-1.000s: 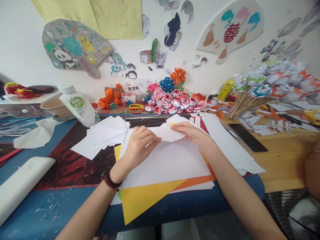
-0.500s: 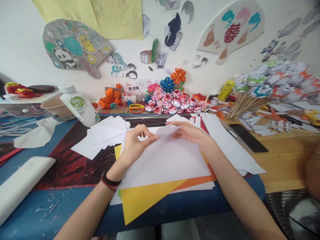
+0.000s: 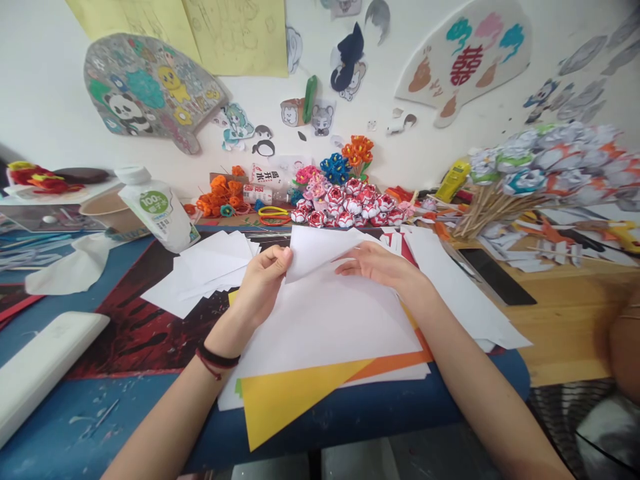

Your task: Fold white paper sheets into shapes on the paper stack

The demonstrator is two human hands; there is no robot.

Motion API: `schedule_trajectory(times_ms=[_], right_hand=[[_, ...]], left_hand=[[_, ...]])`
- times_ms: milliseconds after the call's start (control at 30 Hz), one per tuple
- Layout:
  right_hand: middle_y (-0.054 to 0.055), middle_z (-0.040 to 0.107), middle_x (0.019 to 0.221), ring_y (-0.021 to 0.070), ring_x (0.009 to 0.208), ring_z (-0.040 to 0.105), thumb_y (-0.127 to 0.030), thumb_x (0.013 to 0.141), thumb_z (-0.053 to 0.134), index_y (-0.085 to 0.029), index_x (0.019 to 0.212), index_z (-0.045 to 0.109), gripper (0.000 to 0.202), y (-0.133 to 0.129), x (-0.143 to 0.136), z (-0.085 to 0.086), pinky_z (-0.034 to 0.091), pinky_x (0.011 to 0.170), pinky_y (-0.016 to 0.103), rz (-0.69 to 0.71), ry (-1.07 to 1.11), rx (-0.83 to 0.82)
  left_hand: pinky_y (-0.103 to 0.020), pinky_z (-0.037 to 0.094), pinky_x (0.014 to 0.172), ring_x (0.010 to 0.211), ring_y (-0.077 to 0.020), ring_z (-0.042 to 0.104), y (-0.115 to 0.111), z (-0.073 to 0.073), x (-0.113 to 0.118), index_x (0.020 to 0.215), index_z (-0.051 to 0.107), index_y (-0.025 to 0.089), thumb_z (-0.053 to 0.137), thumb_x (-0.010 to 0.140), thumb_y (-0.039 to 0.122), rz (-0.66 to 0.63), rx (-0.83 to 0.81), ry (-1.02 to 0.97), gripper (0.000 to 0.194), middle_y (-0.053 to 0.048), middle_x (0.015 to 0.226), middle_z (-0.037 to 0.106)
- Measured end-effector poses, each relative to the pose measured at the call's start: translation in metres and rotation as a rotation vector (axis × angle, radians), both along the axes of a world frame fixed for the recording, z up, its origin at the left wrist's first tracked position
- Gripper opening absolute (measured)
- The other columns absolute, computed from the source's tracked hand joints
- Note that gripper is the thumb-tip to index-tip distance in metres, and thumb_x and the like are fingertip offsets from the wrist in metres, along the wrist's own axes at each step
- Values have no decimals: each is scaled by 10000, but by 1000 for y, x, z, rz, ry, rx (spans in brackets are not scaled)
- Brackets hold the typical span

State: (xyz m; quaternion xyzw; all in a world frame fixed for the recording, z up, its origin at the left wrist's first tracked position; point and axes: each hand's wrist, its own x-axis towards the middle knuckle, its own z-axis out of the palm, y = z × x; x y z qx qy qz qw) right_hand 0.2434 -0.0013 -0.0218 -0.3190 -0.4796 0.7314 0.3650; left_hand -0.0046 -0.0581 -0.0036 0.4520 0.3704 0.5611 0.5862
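Observation:
A small white paper sheet [image 3: 317,252] is raised and tilted above a stack of larger sheets. My left hand [image 3: 265,283] pinches its left edge, the thumb lying on top. At the other end, my right hand [image 3: 383,270] has its fingers loosely apart beside the sheet's lower right edge; whether they touch it is hard to see. Beneath both hands lies a large white sheet [image 3: 340,327], with a yellow sheet [image 3: 285,400] and an orange sheet [image 3: 387,367] showing from under it.
Loose white squares [image 3: 210,263] lie left of my hands, near a white bottle [image 3: 157,210]. Long white paper [image 3: 460,287] is stacked at right. Red and white paper flowers [image 3: 350,203] stand at the back. A white case [image 3: 50,370] rests at left. Part of another person shows at far right.
The small sheet has swung up and leftward, now showing its broad face. My left hand has shifted slightly left with its edge, and my right fingers have loosened apart.

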Motion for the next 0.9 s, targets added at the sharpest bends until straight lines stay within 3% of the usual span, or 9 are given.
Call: schedule_trajectory(times_ms=[100,200,300,433,533,700,900], right_hand=[[52,743,915,245,841,733,-314,664,847,-218,1044,691,423,-4,-1,6,536,907,418,32,14,0],[87,701,1149,236,895,722,-311,683,830,-216,1179,669,530,-7,-2,12,507,972,429,100,20,45],[103,653,1258,251,1026,678,-321,681,829,-208,1162,684,516,-8,-4,15,507,978,416,94,8,77],[88,706,1137,224,1060,650,-341,755,775,-229,1187,676,457,-5,-4,13,533,889,344,40,-76,60],[74,715,1102,213,1049,649,-333,783,754,-239,1175,684,410,-4,-4,12,531,884,335,25,-92,60],[83,699,1116,228,1103,623,-340,800,745,-210,1113,713,341,-2,-5,10,523,948,374,0,-33,85],[67,692,1111,204,965,677,-436,823,714,-220,1061,731,321,0,-4,6,528,964,401,-76,-1,73]], left_hand=[[-233,398,638,679,-109,507,-1,1,0,676,524,175,795,724,426,-3,8,-52,373,15,722,562],[-220,391,623,675,-103,512,-3,3,0,711,554,170,794,733,387,-19,-2,-55,324,13,743,579],[-228,382,610,664,-111,513,-4,5,1,769,614,169,747,775,417,-30,-10,45,282,2,751,601],[-241,387,651,739,-137,549,-5,4,2,869,682,177,741,774,420,-8,57,207,268,-24,865,655],[-238,359,625,699,-124,520,-4,2,2,819,668,173,742,771,417,36,79,251,260,-14,815,637],[-248,305,570,623,-105,449,-1,2,0,754,663,169,755,738,382,55,11,210,232,4,693,574],[-257,252,516,564,-96,379,3,1,-5,676,679,164,769,677,329,11,-83,151,187,14,590,475]])
